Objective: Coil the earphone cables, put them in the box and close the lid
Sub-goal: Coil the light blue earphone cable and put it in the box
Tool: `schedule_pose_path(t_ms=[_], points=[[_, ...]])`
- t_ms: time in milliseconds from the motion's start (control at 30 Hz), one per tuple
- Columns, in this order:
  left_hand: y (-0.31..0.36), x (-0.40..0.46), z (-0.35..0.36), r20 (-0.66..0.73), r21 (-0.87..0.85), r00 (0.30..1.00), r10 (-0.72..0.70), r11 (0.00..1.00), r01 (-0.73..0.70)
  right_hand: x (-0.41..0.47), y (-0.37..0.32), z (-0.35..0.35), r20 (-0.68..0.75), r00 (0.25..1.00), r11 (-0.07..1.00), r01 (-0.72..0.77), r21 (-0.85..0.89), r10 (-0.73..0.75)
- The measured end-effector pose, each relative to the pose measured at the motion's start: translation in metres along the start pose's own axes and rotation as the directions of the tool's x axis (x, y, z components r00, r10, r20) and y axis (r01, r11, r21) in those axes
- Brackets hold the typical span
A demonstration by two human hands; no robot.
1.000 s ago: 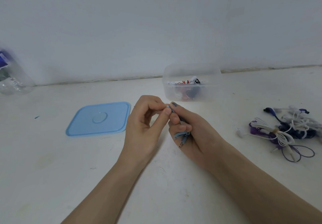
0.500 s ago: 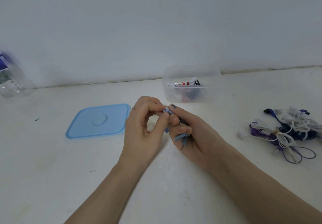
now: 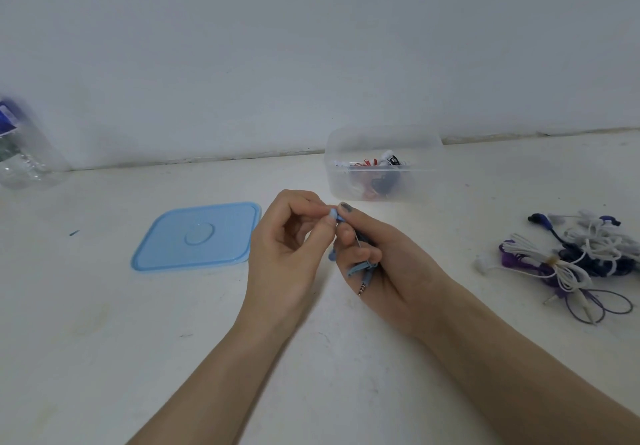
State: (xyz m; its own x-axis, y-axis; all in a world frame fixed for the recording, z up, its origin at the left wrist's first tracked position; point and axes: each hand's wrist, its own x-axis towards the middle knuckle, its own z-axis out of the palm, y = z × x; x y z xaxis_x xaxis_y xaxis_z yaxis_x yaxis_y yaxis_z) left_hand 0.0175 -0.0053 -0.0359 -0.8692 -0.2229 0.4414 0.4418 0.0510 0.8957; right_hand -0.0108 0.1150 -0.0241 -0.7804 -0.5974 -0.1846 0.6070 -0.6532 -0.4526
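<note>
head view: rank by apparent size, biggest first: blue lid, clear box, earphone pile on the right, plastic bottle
1. blue lid
2-3. clear box and earphone pile: look alike, no ranking.
Plastic bottle: cut off by the left edge, so unsure.

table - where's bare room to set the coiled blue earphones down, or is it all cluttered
Bare table lies between the clear box and the tangled earphone pile. More lies between the blue lid and the plastic bottle, and along the near edge left of the arms. It is crowded at the right by the pile, and mid-table where the left hand and right hand work.
</note>
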Motion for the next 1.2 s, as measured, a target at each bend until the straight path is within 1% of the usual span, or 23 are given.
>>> schedule_pose_path(t_ms=[167,300,367,467,567,633,733,933,1200], points=[[0.003,-0.001,0.001,0.017,0.034,1.0,0.016,0.999,-0.017,0.0,0.002,0.0,0.013,1.0,0.998,0.023,-0.057,-0.022],[0.005,-0.001,0.002,0.035,0.071,0.998,0.056,0.996,-0.058,0.0,0.002,0.0,0.035,0.999,0.997,0.043,-0.064,-0.041],[0.005,-0.001,0.002,0.056,0.122,0.995,0.079,0.989,-0.086,0.0,0.003,-0.001,0.037,0.998,0.996,0.046,-0.081,-0.043],[0.003,0.001,-0.002,0.051,0.202,0.991,0.127,0.97,-0.134,0.001,0.003,-0.004,0.034,0.998,0.991,0.048,-0.125,-0.044],[-0.001,0.004,-0.006,0.1,0.317,0.973,0.208,0.921,-0.229,0.0,0.001,-0.004,0.047,0.998,0.987,0.049,-0.156,-0.042],[-0.004,0.006,-0.009,0.118,0.356,0.964,0.238,0.896,-0.265,0.0,0.001,-0.003,0.047,0.998,0.985,0.05,-0.163,-0.043],[-0.007,0.006,-0.012,0.122,0.331,0.965,0.231,0.907,-0.259,-0.001,0.001,-0.002,0.032,0.998,0.984,0.054,-0.167,-0.049],[-0.008,0.006,-0.014,0.131,0.224,0.977,0.168,0.955,-0.194,-0.003,-0.001,-0.003,0.026,1.0,0.992,0.02,-0.128,-0.017],[-0.008,0.007,-0.015,0.135,0.146,0.982,0.13,0.978,-0.149,-0.006,-0.003,0.0,-0.004,1.0,0.996,0.015,-0.086,-0.016]])
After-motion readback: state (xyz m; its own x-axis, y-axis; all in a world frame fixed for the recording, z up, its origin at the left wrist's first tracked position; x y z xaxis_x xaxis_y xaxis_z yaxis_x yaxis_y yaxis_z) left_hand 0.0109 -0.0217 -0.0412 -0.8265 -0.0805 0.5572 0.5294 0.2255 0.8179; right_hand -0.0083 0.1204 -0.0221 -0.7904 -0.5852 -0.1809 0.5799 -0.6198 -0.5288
